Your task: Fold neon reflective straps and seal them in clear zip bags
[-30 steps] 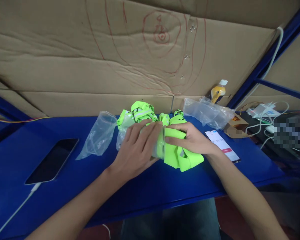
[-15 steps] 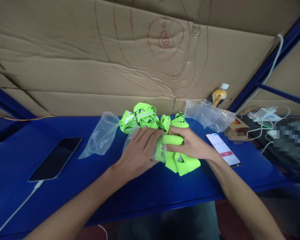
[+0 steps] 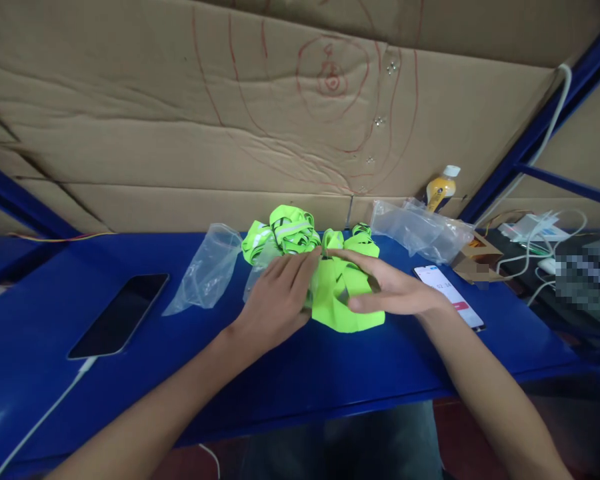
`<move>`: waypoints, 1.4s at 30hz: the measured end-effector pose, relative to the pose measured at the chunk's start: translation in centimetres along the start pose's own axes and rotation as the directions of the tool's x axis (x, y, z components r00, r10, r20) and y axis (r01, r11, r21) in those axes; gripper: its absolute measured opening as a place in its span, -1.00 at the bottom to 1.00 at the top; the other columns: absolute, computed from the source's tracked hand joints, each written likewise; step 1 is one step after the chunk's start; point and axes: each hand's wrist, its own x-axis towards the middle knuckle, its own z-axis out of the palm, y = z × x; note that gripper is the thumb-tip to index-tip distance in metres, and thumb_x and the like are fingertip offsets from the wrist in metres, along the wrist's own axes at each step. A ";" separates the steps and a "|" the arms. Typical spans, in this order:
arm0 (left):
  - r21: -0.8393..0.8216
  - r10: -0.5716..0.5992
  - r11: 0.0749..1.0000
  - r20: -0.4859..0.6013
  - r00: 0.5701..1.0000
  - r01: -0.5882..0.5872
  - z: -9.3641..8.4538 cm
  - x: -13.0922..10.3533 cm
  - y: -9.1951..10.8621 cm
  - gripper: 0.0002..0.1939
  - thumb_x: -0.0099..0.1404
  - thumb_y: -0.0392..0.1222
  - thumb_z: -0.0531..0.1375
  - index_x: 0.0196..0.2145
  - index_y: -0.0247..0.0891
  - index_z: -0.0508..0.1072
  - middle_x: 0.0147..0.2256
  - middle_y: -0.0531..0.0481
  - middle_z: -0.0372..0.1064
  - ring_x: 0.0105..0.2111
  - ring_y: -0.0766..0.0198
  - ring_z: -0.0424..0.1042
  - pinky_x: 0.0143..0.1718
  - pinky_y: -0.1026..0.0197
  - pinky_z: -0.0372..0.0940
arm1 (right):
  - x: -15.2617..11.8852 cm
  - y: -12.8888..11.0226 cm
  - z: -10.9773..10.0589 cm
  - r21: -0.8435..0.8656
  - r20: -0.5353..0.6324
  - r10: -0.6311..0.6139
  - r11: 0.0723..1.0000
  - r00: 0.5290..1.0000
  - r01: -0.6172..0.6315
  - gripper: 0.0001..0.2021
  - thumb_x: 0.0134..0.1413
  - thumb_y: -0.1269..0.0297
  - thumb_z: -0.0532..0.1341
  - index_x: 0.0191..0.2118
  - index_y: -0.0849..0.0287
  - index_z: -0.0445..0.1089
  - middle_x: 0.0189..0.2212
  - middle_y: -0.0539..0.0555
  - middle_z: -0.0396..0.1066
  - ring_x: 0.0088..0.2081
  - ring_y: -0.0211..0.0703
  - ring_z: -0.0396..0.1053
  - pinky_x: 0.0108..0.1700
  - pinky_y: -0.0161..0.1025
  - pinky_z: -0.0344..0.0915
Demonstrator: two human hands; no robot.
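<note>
My left hand [image 3: 283,297] is closed around a clear plastic bag, which shows as a pale edge [image 3: 261,275] behind its knuckles; most of the bag is hidden. Against its fingertips lies a folded neon-green reflective strap [image 3: 343,310] with a hanging loop. My right hand [image 3: 390,287] grips this strap from the right, fingers over the top and thumb low on its front. How far the strap sits inside the bag I cannot tell. Just behind my hands are rolled neon-green straps with silver stripes [image 3: 294,230] and smaller green rolls [image 3: 361,245].
On the blue table [image 3: 220,393] an empty clear bag [image 3: 205,270] lies left of the straps. A dark phone [image 3: 123,317] with a white cable is farther left. To the right are a lit phone [image 3: 443,287], more plastic bags [image 3: 420,230], a yellow bottle [image 3: 440,190] and a small cardboard box [image 3: 477,253].
The bag's clear edge, visible between my hands before, is now hidden behind my left hand. The green strap has shifted left and upward, and my right thumb has moved lower onto its front.
</note>
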 end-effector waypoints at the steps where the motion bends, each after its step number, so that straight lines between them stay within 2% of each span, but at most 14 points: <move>1: -0.012 -0.033 0.999 -0.004 0.999 0.033 0.0 0.0 -0.1 -0.11 0.19 -0.40 0.21 0.44 -0.43 0.06 0.16 -0.43 0.44 0.11 -0.24 0.47 0.13 -0.25 0.44 | -0.4 -0.3 -0.2 -0.023 0.035 -0.020 1.000 0.999 0.021 -0.03 -0.08 -0.06 0.56 0.43 0.09 0.26 0.30 0.19 0.41 0.28 0.10 0.40 0.27 -0.05 0.39; 3: -0.029 -0.069 0.997 -0.001 0.998 0.069 -0.1 0.1 -0.2 -0.10 0.17 -0.39 0.23 0.44 -0.38 0.06 0.15 -0.40 0.44 0.12 -0.24 0.48 0.13 -0.25 0.44 | -0.7 -0.6 0.0 -0.143 0.015 -0.047 0.989 0.999 0.048 0.12 -0.20 -0.06 0.62 0.47 0.06 0.18 0.36 0.21 0.34 0.33 0.15 0.35 0.33 -0.01 0.33; 7: -0.019 -0.035 0.999 0.056 0.998 0.037 -0.3 0.2 -0.1 -0.07 0.20 -0.39 0.18 0.48 -0.41 -0.05 0.13 -0.40 0.43 0.11 -0.22 0.47 0.12 -0.23 0.43 | -0.2 0.0 1.1 -0.314 -0.050 -0.051 0.949 0.997 0.033 -0.21 0.01 0.02 0.54 0.32 0.10 0.35 0.05 0.15 0.56 -0.01 0.03 0.52 0.12 -0.07 0.46; 11: 0.007 0.064 0.998 0.107 0.992 -0.065 -0.6 0.3 -0.1 -0.06 0.36 -0.28 0.21 0.52 -0.49 -0.19 0.12 -0.43 0.43 0.07 -0.23 0.48 0.07 -0.20 0.44 | 0.7 1.2 1.0 0.027 -0.042 0.018 0.999 0.999 -0.017 -0.43 0.01 0.19 0.53 0.13 0.18 0.47 -0.08 0.09 0.61 -0.13 -0.10 0.55 -0.03 -0.17 0.51; 15: 0.077 0.169 0.981 0.087 0.982 -0.176 -0.8 0.3 -0.2 -0.08 0.47 -0.21 0.20 0.53 -0.50 -0.26 0.11 -0.46 0.45 0.05 -0.22 0.49 0.06 -0.18 0.44 | 0.9 1.7 0.1 0.378 -0.065 0.189 0.914 0.980 -0.151 -0.47 -0.24 0.33 0.62 -0.08 0.21 0.52 -0.23 0.02 0.61 -0.29 -0.20 0.56 -0.18 -0.27 0.52; 21: 0.191 0.223 0.960 -0.077 0.972 -0.205 -0.3 0.4 0.2 -0.18 0.50 -0.31 0.15 0.53 -0.54 -0.16 0.03 -0.47 0.47 0.04 -0.20 0.49 0.05 -0.19 0.45 | 1.4 1.8 0.7 0.532 -0.157 0.309 0.827 0.938 -0.184 -0.54 -0.41 0.36 0.65 -0.25 0.23 0.60 -0.35 0.01 0.62 -0.38 -0.20 0.57 -0.24 -0.27 0.52; 24: 0.192 0.220 0.961 -0.095 0.971 -0.198 -0.1 0.4 0.4 -0.15 0.51 -0.30 0.15 0.54 -0.58 -0.23 0.00 -0.46 0.49 0.00 -0.18 0.50 0.03 -0.18 0.46 | 1.6 2.3 1.3 0.512 -0.163 0.303 0.839 0.939 -0.183 -0.54 -0.43 0.38 0.66 -0.24 0.23 0.65 -0.31 0.04 0.66 -0.35 -0.19 0.58 -0.20 -0.25 0.54; 28: -0.009 0.161 0.987 -0.016 0.987 -0.161 -1.2 0.5 0.1 0.04 0.48 -0.09 0.29 0.55 -0.50 -0.31 0.14 -0.47 0.42 0.12 -0.19 0.46 0.18 -0.19 0.42 | 1.5 2.9 1.3 0.493 -0.105 0.274 0.849 0.956 -0.189 -0.60 -0.31 0.33 0.65 -0.23 0.21 0.68 -0.29 0.04 0.67 -0.36 -0.22 0.59 -0.21 -0.29 0.54; 31: -0.130 0.104 0.987 0.057 0.993 -0.096 -2.6 0.7 -0.5 0.19 0.32 0.14 0.42 0.56 -0.31 -0.22 0.27 -0.41 0.35 0.31 -0.27 0.32 0.34 -0.30 0.25 | 1.3 2.9 0.9 0.480 -0.050 0.227 0.859 0.973 -0.176 -0.60 -0.27 0.30 0.65 -0.20 0.20 0.67 -0.30 0.02 0.66 -0.36 -0.20 0.59 -0.24 -0.29 0.55; 34: -0.170 -0.001 0.985 0.157 0.988 0.028 -3.5 0.8 -1.1 0.27 0.13 0.27 0.50 0.52 -0.25 -0.07 0.29 -0.36 0.36 0.29 -0.31 0.36 0.33 -0.35 0.25 | 1.1 2.7 0.5 0.383 -0.015 0.121 0.918 0.993 -0.106 -0.52 -0.22 0.28 0.63 -0.08 0.19 0.66 -0.28 0.02 0.66 -0.28 -0.15 0.60 -0.20 -0.27 0.55; 36: -0.194 -0.058 0.976 0.206 0.977 0.099 -3.6 0.8 -1.2 0.12 0.10 0.24 0.51 0.42 -0.29 0.15 0.17 -0.33 0.48 0.14 -0.27 0.51 0.21 -0.28 0.38 | 1.1 2.6 0.4 0.263 -0.009 0.034 0.964 0.999 -0.031 -0.45 -0.20 0.27 0.63 0.01 0.18 0.64 -0.21 0.04 0.65 -0.20 -0.12 0.59 -0.12 -0.23 0.55; 38: -0.225 -0.071 0.966 0.245 0.967 0.128 -3.3 0.8 -1.2 -0.18 0.13 0.13 0.49 0.21 -0.30 0.36 0.02 -0.26 0.57 -0.01 -0.20 0.60 0.04 -0.19 0.49 | 1.1 2.5 0.4 0.115 0.002 -0.040 0.993 0.999 0.040 -0.42 -0.16 0.23 0.62 0.07 0.17 0.62 -0.12 0.07 0.64 -0.13 -0.08 0.58 -0.05 -0.19 0.53; 40: -0.251 -0.056 0.959 0.281 0.958 0.129 -2.8 0.8 -1.0 -0.39 0.15 -0.05 0.46 0.09 -0.29 0.42 -0.03 -0.22 0.59 -0.05 -0.15 0.61 -0.02 -0.13 0.52 | 1.2 2.5 0.6 -0.042 0.006 -0.111 0.993 0.994 0.111 -0.46 -0.08 0.19 0.59 0.07 0.17 0.62 -0.07 0.11 0.61 -0.08 -0.05 0.55 0.00 -0.16 0.49; 42: -0.250 -0.044 0.961 0.284 0.958 0.118 -2.3 0.7 -1.0 -0.35 0.13 -0.20 0.45 0.15 -0.30 0.39 0.05 -0.25 0.56 0.04 -0.14 0.58 0.07 -0.13 0.49 | 1.3 2.5 0.9 -0.189 -0.004 -0.188 0.965 0.982 0.184 -0.52 0.02 0.21 0.55 0.08 0.17 0.61 -0.04 0.13 0.58 -0.04 -0.05 0.53 0.05 -0.13 0.45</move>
